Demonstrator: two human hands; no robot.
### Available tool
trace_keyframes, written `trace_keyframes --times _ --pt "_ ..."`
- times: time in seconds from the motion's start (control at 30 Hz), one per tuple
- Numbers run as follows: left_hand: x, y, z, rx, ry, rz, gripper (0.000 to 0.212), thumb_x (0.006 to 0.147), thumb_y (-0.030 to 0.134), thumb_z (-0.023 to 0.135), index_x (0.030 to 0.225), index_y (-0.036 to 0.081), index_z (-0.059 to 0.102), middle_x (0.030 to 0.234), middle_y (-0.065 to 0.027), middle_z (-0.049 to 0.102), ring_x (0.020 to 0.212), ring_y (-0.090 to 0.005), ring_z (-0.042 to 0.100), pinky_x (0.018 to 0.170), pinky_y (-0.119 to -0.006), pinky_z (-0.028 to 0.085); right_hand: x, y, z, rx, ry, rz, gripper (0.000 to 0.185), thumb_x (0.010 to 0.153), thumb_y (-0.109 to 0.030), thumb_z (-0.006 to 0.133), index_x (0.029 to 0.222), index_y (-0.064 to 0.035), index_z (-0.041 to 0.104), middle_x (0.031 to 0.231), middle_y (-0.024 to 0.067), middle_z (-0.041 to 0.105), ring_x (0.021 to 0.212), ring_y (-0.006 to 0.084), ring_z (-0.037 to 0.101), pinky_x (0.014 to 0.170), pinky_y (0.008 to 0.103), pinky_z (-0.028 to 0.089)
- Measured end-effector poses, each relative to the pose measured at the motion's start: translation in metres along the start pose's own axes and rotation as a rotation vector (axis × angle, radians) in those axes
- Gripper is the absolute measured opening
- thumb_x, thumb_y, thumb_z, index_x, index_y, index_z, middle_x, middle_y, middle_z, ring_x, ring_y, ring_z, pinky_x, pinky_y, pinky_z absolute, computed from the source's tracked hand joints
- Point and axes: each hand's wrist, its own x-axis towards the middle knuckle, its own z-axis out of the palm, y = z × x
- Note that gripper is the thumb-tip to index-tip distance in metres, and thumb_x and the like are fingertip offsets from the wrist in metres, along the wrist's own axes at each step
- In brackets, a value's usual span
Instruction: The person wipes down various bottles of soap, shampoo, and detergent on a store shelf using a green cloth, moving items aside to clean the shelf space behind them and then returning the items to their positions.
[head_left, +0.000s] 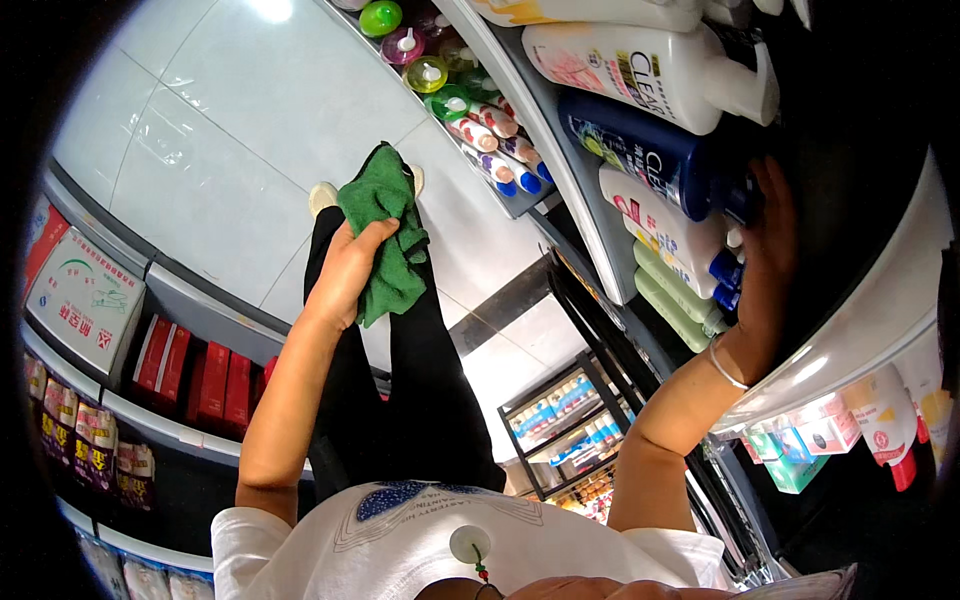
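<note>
My left hand (352, 262) grips a green cloth (386, 232), which hangs in folds in front of my legs. My right hand (772, 232) reaches into a shelf on the right, at the cap end of a dark blue Clear bottle (637, 150); its fingers are in shadow, so whether they touch the bottle cannot be told. A white Clear pump bottle (622, 71) stands on one side of the blue one. On the other side are a white bottle with a blue cap (660, 225) and pale green bottles (675, 296), close to my right wrist.
The grey shelf edge (555, 142) curves along the bottles. Below it, a lower shelf holds coloured pump bottles (426, 73) and tubes. Another shelf panel (847, 360) lies beside my right forearm. Shelves on the left hold a white carton (86, 300), red boxes (225, 382) and packets (94, 442).
</note>
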Motion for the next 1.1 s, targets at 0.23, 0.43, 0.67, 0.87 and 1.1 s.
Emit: trace_keyframes --times 0.23,0.43,0.67,0.87,1.1 --pt "0.002 0.003 -0.007 -0.020 0.036 0.015 0.029 0.091 0.020 0.056 0.113 0.000 0.055 0.096 -0.0089 0.062 0.082 -0.0178 0.062 0.072 -0.032 0.052 0.031 0.006 -0.005 -0.278 0.171 -0.061 0.047 0.090 -0.018 0.054 0.134 -0.0023 0.052 0.139 0.0166 0.049 0.129 0.0278 0.047 0.106 0.0359 0.035" --pt "0.004 0.008 -0.010 -0.002 0.010 0.010 0.031 0.091 0.020 0.056 0.114 0.000 0.055 0.097 -0.0089 0.062 0.082 -0.0175 0.062 0.072 -0.032 0.053 0.119 0.006 0.021 -0.226 0.287 -0.140 0.069 0.086 -0.035 0.069 0.140 -0.0019 0.042 0.138 0.0201 0.048 0.127 0.0294 0.047 0.107 0.0413 0.037" --pt "0.007 0.005 -0.026 -0.013 0.072 0.042 0.036 0.089 0.022 0.060 0.115 -0.001 0.053 0.099 -0.0115 0.063 0.081 -0.0210 0.064 0.068 -0.034 0.055 0.159 -0.005 0.032 -0.143 0.252 -0.141 0.072 0.084 -0.036 0.071 0.140 -0.0017 0.041 0.136 0.0212 0.048 0.124 0.0316 0.050 0.105 0.0436 0.038" --pt "0.005 0.008 -0.025 -0.020 0.078 0.040 0.037 0.089 0.022 0.060 0.116 -0.002 0.053 0.099 -0.0116 0.063 0.082 -0.0208 0.064 0.069 -0.034 0.055 0.161 -0.004 0.026 -0.125 0.242 -0.033 0.074 0.083 -0.037 0.073 0.139 -0.0015 0.041 0.135 0.0221 0.049 0.121 0.0334 0.052 0.104 0.0455 0.039" --pt "0.004 0.007 -0.025 0.006 0.064 0.035 0.038 0.089 0.023 0.060 0.117 -0.002 0.053 0.100 -0.0117 0.063 0.084 -0.0205 0.063 0.071 -0.034 0.054 0.117 0.001 0.016 -0.180 0.219 0.098 0.075 0.081 -0.036 0.075 0.139 -0.0016 0.041 0.132 0.0234 0.050 0.117 0.0360 0.055 0.103 0.0486 0.042"
